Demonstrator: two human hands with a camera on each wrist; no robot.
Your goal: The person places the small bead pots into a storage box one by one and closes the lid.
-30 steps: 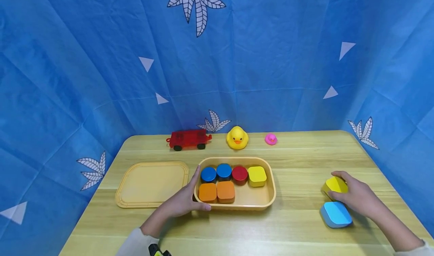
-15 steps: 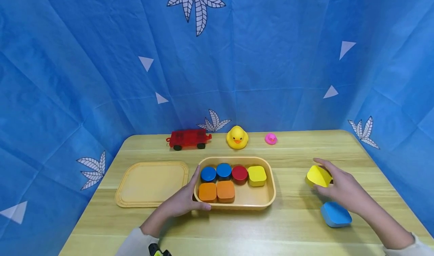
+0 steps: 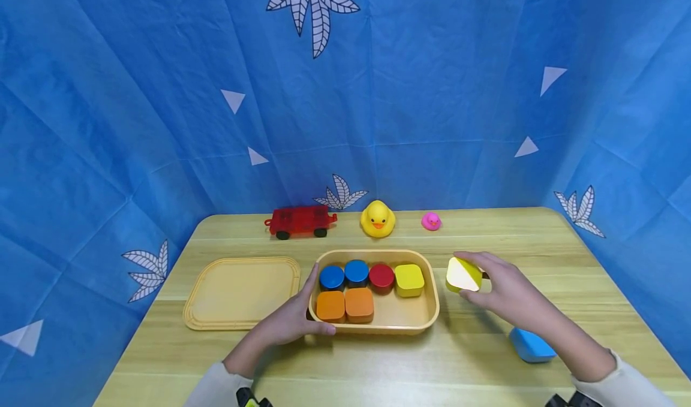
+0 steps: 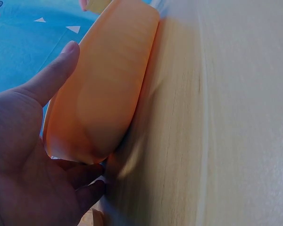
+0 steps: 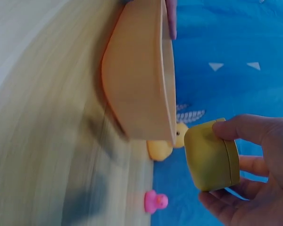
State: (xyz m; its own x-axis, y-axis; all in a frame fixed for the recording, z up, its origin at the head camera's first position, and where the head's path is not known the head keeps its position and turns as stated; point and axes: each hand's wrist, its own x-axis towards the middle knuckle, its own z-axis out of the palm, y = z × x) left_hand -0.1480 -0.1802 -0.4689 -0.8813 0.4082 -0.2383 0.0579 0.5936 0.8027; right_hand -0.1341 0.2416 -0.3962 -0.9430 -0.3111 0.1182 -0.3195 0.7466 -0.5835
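A pale orange plastic box [image 3: 402, 328] stands mid-table with two blue round blocks, a red round block [image 3: 381, 277], a yellow rounded-square block [image 3: 409, 279] and two orange ones [image 3: 358, 304] inside. My left hand [image 3: 288, 320] grips the box's left end, thumb along the near wall; the left wrist view has this hand [image 4: 28, 155] around the end. Just right of the box, my right hand [image 3: 504, 287] pinches a second yellow rounded-square block [image 3: 463, 275] between thumb and fingers. The right wrist view shows that block [image 5: 210, 157] raised off the table.
A light blue block [image 3: 531, 344] lies at the right, partly behind my right forearm. To the box's left is a flat pale orange lid [image 3: 243, 293]. A red toy wagon [image 3: 300, 221], a yellow duck [image 3: 378, 220] and a small pink duck [image 3: 431, 221] line the back edge.
My right hand has lifted the yellow block from beside the blue one and carried it left, close to the box's right end. The left hand and box have stayed in place.
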